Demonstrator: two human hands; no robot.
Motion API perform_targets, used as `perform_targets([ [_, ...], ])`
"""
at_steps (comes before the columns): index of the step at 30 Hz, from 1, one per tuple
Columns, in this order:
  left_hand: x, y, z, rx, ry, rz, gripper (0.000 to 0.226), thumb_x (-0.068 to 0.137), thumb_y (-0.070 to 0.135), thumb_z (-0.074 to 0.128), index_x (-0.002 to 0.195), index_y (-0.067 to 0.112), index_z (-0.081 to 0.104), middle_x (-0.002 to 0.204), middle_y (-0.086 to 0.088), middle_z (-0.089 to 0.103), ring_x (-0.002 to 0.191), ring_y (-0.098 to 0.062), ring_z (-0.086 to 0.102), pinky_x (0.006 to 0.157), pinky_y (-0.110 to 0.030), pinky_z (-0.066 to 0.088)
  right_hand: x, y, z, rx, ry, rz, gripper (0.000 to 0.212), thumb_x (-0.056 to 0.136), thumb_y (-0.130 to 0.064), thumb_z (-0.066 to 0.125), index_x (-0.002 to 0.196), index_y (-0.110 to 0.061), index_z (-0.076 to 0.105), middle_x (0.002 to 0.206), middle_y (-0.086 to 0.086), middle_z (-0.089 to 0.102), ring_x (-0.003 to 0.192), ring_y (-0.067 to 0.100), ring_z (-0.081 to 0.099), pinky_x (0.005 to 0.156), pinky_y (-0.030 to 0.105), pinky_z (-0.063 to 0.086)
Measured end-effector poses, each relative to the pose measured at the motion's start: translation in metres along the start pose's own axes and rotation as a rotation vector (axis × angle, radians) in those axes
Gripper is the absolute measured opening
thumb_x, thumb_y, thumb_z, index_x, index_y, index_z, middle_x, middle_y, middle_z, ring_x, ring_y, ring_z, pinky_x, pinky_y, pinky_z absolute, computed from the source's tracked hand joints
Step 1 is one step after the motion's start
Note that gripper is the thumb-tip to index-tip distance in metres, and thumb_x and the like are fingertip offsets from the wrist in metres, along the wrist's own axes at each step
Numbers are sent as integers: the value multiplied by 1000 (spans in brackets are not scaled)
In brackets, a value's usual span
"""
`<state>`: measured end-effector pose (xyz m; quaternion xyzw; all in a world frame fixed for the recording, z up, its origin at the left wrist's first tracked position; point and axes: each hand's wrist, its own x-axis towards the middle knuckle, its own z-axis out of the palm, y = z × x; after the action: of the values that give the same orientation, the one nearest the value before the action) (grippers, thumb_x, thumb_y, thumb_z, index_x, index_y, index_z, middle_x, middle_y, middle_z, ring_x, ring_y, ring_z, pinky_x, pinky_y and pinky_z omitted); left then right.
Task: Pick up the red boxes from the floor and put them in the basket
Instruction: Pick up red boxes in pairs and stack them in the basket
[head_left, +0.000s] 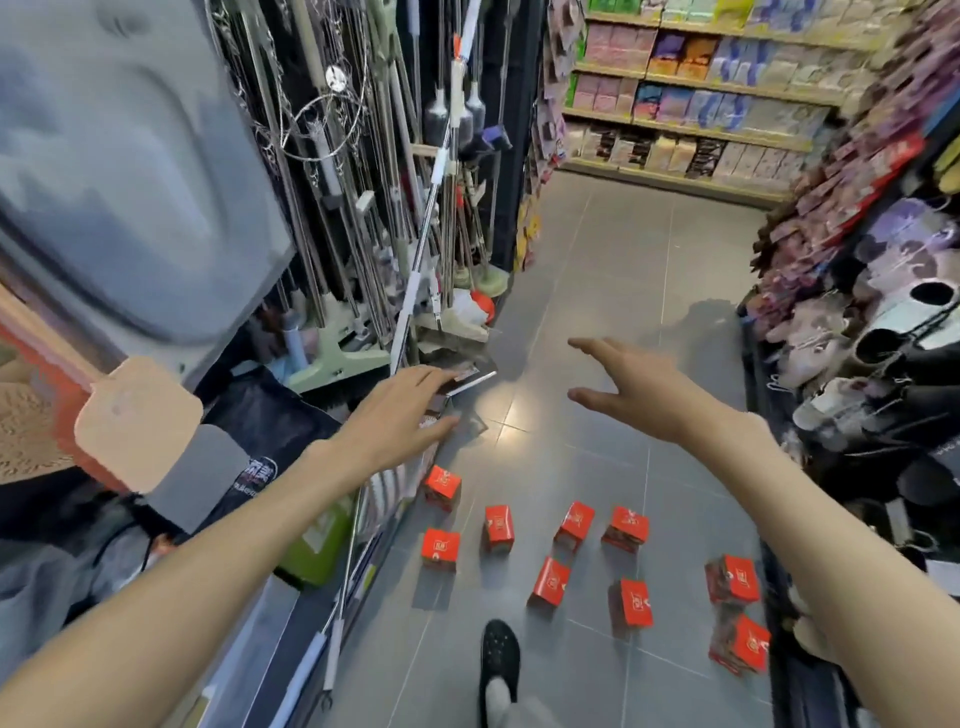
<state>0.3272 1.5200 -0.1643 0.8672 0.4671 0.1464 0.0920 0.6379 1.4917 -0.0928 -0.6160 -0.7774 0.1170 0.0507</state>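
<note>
- nine small red cardboard boxes (575, 525) sit scattered on the grey tiled floor (613, 291) of a shop aisle, each well apart from its neighbours.
- each red box is a squat cube with a white mark printed on its bright red faces and a darker, brownish picture panel on one side.
- most stand tilted at different angles to the tile lines; the box nearest the left shelf edge (442, 484) sits just beside the rack base, and two boxes (732, 579) at the right lie near the slipper shelf.
- the left hand (402, 410) is stretched forward over the floor with fingers straight and loosely together, holding nothing; its fingertips overlap a dark flat package at the foot of the mop rack, and contact cannot be told.
- the right hand (628, 384) is out in front with thumb and fingers spread wide apart, palm turned inward, holding nothing, above the floor and beyond the boxes.
- long-handled mops and brooms (415, 218) hang and lean on the left rack.
- pale and dark slippers (893, 332) fill the right shelf.
- a black shoe (500, 657) stands on the floor just below the boxes.
- no basket can be made out.
</note>
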Motion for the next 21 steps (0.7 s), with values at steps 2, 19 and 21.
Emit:
perform_targets([
  [2, 33, -24, 25, -14, -25, -36, 61, 94, 48, 57, 145, 21, 40, 143, -1, 49, 132, -19, 43, 108, -33, 33, 46, 24, 17, 9, -6, -3, 68, 95, -48, 61, 151, -22, 34, 144, 10, 51, 122, 31, 55, 101, 43, 45],
  [19, 70, -233, 453, -256, -405, -241, 83, 75, 19, 80, 146, 10, 37, 143, -10, 47, 133, -29, 42, 110, -34, 29, 259, 164, 410, 170, -220, 41, 69, 92, -43, 66, 149, -13, 41, 144, 12, 50, 128, 32, 50, 104, 37, 37],
  [21, 53, -253, 529, -244, -469, -251, 89, 72, 18, 83, 147, 9, 36, 144, -11, 46, 135, -31, 41, 113, -34, 26, 262, 176, 474, 185, -219, 55, 70, 92, -46, 64, 150, -17, 39, 147, 8, 48, 130, 29, 47, 104, 37, 38],
])
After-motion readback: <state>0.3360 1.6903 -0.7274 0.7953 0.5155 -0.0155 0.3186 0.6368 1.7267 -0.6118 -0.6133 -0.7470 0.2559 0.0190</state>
